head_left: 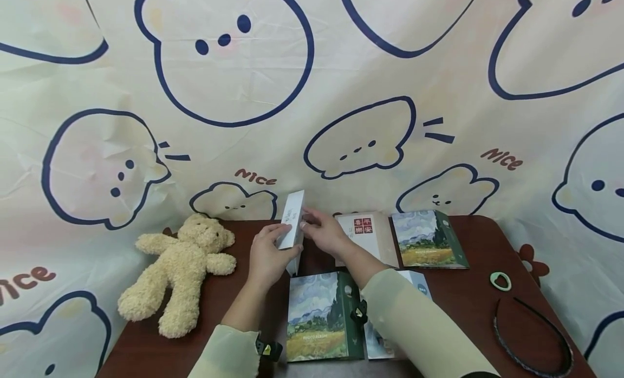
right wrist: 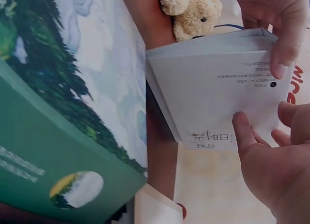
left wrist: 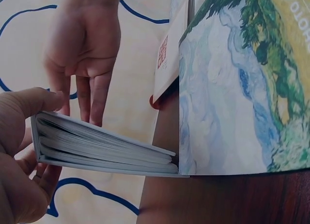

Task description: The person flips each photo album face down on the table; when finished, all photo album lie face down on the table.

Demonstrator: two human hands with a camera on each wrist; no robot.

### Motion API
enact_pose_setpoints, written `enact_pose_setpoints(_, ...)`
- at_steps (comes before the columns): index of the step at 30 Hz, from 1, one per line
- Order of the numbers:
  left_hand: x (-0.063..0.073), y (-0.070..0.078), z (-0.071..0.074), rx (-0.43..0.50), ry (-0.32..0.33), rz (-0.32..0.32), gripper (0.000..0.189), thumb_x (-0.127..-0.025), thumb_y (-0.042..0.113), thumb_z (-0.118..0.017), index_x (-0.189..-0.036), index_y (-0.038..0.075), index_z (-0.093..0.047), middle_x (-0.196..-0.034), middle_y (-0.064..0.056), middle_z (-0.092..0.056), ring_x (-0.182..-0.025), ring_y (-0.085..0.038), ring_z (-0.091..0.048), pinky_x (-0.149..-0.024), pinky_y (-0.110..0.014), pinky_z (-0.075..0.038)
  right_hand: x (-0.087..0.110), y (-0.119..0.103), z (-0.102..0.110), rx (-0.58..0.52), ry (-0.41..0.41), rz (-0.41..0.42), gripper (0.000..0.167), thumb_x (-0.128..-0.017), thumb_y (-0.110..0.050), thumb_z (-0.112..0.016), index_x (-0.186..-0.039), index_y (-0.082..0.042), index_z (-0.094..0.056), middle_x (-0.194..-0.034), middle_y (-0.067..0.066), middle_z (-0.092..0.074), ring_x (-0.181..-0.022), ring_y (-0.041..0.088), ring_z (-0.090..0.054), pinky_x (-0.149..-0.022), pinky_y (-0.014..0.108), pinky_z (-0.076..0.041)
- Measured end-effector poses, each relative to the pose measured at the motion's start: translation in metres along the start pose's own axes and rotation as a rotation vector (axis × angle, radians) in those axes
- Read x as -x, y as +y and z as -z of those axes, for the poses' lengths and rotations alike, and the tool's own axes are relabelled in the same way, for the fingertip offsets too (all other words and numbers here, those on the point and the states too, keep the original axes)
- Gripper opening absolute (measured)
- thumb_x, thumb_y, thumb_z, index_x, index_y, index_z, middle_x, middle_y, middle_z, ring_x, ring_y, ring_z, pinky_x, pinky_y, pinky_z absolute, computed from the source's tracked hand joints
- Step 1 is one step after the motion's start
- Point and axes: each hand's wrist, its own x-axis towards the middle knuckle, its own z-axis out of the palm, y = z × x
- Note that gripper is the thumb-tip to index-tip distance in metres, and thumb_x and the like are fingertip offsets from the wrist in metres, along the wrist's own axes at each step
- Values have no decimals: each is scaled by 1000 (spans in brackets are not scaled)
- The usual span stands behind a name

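Note:
A white book (head_left: 293, 218) stands on edge near the back of the table, its lettered narrow side facing up. My left hand (head_left: 269, 252) grips it from the left, thumb on one side and fingers on the other; in the left wrist view the page edges (left wrist: 106, 144) show between the covers. My right hand (head_left: 324, 234) is on the book's right side. Seen from the right wrist, fingers of the right hand (right wrist: 276, 168) lie extended against the printed white cover (right wrist: 203, 98). In front of the book lies a photo album (head_left: 317, 318) with a painted landscape.
A cream teddy bear (head_left: 182, 275) lies at the left. Toward the back right are a beige book with a red stamp (head_left: 385, 237) and another landscape album (head_left: 424, 240). A pale blue book (head_left: 377, 340) is partly hidden under my right arm. A green ring-shaped item (head_left: 500, 281) and black headband (head_left: 565, 340) lie right.

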Motion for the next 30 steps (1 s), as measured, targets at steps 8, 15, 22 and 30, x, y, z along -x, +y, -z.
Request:
enact_pose_setpoints(8, 2, 1, -6, 19, 9, -7, 54, -80, 23, -91, -130, 12, -74, -135, -9, -61, -118, -30, -53, -89, -50, -58, -4, -2, 1, -78, 2, -12, 57, -107, -25, -61, -158, -39, -42, -152, 11, -52, -132, 29, -58, -99, 43, -55)
enact_pose_setpoints(15, 3, 1, -11, 22, 23, -30, 55, -79, 24, -91, -130, 13, -74, -136, -8, -61, -119, -30, -53, -90, -49, -56, -5, -1, 3, -78, -22, -19, 47, -108, -29, -58, -153, -38, -51, -149, 8, -54, -127, 30, -61, -98, 44, -56)
enact_pose_setpoints(22, 4, -2, -17, 47, 2, -12, 77, -79, 29, -91, -146, 12, -58, -143, -11, -51, -118, -30, -56, -91, -48, -53, -3, 2, 5, -82, -28, -12, 42, -108, -29, -58, -150, -31, -56, -145, 9, -56, -127, 32, -61, -101, 48, -54)
enact_pose_setpoints(30, 4, -3, -22, 69, 5, -16, 92, -76, 34, -93, -154, 13, -48, -142, -12, -50, -118, -29, -56, -95, -50, -53, 0, 1, 8, -16, 9, -17, 47, -104, -38, -64, -149, -31, -56, -146, 8, -57, -124, 25, -63, -99, 45, -56)
